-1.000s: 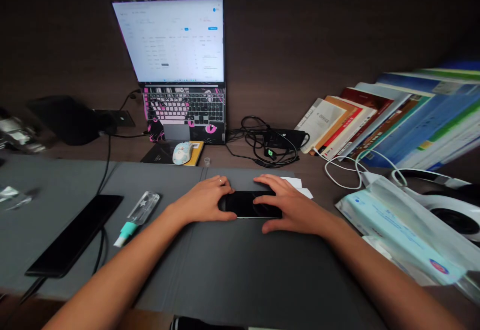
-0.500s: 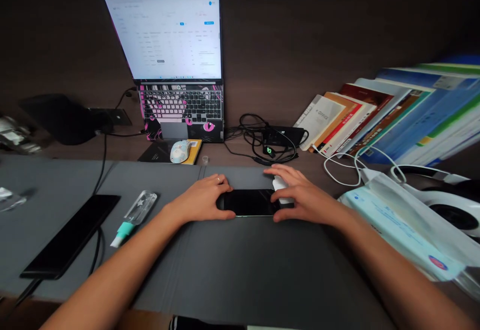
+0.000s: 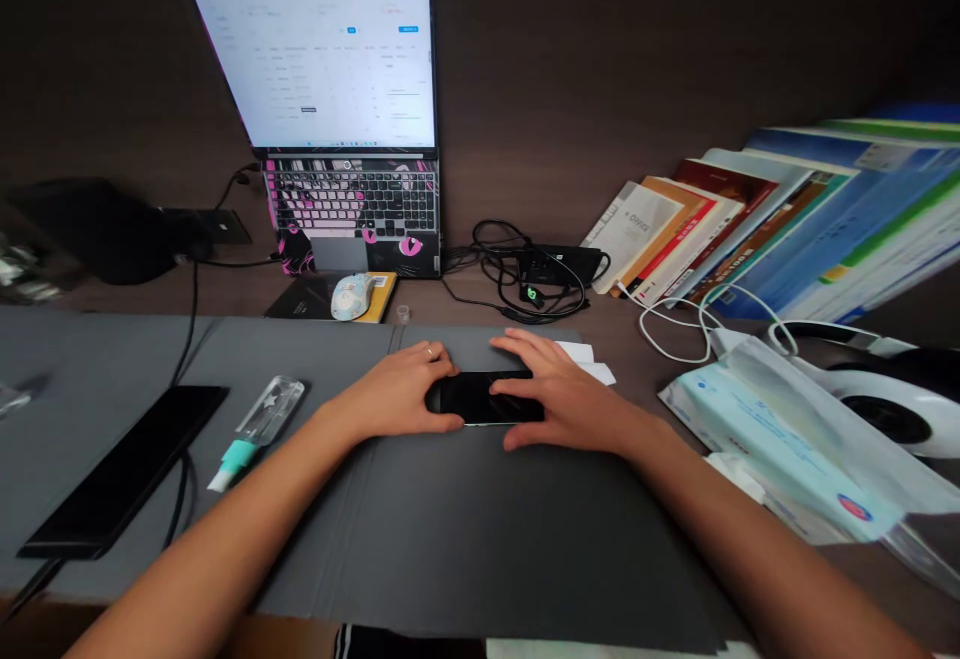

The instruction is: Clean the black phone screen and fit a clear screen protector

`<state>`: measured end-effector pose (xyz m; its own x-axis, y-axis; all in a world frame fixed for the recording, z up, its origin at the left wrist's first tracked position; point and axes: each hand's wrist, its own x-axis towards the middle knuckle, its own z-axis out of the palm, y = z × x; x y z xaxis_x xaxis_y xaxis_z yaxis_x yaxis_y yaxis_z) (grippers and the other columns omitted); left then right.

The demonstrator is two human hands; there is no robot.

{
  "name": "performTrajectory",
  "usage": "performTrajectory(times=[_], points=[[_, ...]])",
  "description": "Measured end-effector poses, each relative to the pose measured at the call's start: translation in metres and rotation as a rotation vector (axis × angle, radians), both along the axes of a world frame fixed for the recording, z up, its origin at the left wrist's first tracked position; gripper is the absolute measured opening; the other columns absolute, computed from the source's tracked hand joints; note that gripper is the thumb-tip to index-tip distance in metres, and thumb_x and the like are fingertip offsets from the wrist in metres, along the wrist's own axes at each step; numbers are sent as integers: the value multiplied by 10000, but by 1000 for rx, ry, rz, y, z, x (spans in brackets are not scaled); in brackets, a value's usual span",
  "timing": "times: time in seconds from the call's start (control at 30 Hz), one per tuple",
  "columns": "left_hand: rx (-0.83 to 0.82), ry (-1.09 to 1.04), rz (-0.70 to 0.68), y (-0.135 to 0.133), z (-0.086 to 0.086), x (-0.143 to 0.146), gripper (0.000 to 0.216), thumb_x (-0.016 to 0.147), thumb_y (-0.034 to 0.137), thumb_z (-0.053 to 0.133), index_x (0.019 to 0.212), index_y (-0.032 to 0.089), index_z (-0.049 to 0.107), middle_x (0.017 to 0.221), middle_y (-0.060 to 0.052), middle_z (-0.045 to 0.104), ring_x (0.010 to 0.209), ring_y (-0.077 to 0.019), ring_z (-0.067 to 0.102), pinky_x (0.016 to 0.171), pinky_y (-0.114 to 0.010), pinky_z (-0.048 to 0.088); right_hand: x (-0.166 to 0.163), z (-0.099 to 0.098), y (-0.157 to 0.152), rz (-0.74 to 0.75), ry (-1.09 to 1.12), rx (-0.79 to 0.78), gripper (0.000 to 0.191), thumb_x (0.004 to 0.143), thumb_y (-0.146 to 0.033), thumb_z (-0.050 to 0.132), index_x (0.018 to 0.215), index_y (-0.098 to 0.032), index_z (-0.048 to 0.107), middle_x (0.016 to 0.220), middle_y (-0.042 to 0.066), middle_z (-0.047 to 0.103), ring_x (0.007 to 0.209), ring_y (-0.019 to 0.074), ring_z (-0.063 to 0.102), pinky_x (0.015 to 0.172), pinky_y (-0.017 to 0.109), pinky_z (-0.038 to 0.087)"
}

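Observation:
A black smartphone (image 3: 474, 397) lies screen up and sideways on the grey desk mat (image 3: 480, 539). At its left end, my left hand (image 3: 405, 389), with a ring on one finger, grips it, thumb at the near edge and fingers curled at the far edge. Over the right end spreads my right hand (image 3: 562, 389), fingers apart. One of its fingertips reaches over the dark screen, and its thumb lies by the near edge. Just behind the right hand, white folded paper (image 3: 589, 361) shows in part; the hand hides the rest.
An open laptop (image 3: 337, 194) stands at the back, a mouse (image 3: 352, 297) before it. A spray bottle (image 3: 262, 424) and a black tablet-like slab (image 3: 127, 469) lie left. Right are a tissue pack (image 3: 780, 449), headphones (image 3: 885, 414), leaning books (image 3: 720, 219) and cables (image 3: 525, 279).
My right hand has slid left over the phone, its fingers farther across the screen. The white paper behind it shows more. My left hand keeps its hold; the whole view has shifted slightly.

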<state>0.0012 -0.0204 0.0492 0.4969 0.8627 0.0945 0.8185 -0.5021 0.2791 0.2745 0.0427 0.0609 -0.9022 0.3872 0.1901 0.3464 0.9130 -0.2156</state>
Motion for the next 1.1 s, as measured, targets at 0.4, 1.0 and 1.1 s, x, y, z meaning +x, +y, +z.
performTrajectory(times=[0.4,1.0,1.1], points=[[-3,-7,14,0,0,1,538,811,569,682,1152,153,675,1094,-106,608,1016,-306,609,914,-462,514,-5,2,-4,18,-7,-40,567,821,-715,666,1160,-268,750,1577,146,397,1510,412,233,1172,642,283],[0,-5,3,0,-1,-3,549,836,554,670,1216,158,646,1114,-97,600,1045,-294,605,926,-428,503,50,-4,40,-254,-63,-48,281,941,-376,526,1108,-178,636,1072,135,622,1035,307,595,909,482,508],[-1,-14,9,-1,-2,-3,557,832,564,667,1219,163,646,1114,-93,601,1045,-292,605,922,-422,502,49,-8,44,-232,-79,-35,265,989,-347,444,1017,-179,648,989,127,631,970,286,592,871,450,503]])
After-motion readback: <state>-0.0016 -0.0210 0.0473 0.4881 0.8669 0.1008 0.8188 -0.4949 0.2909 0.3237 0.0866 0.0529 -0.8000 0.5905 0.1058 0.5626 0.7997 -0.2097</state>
